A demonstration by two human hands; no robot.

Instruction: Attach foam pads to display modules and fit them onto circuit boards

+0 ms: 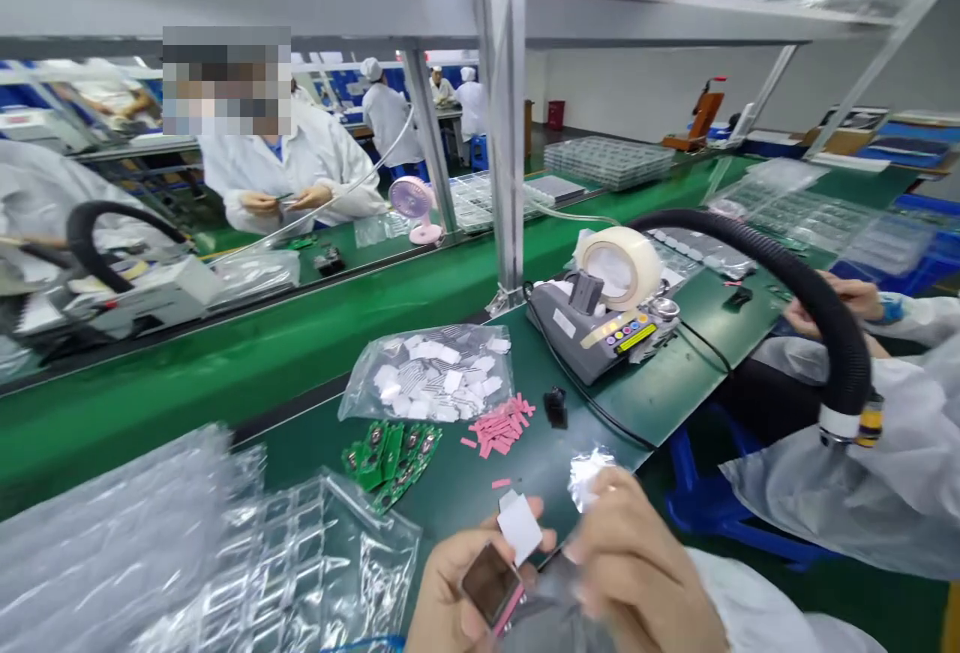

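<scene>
Left hand [445, 583] grasping dark-faced module [490, 583], white tab [519, 528] at its upper edge; right hand [637, 558] just beside, blurred, cannot tell its hold; module probably light, stiff, face easily smudged, best held by edges; beyond hands, pink strips [499, 426] on worktop [465, 483]

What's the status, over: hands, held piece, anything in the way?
Left grip holding dark-faced square part, white piece alongside. Right grip blurred, contents unclear. Silver foil just beyond it, contact unclear; loose pink strip ahead of left grip.
</scene>
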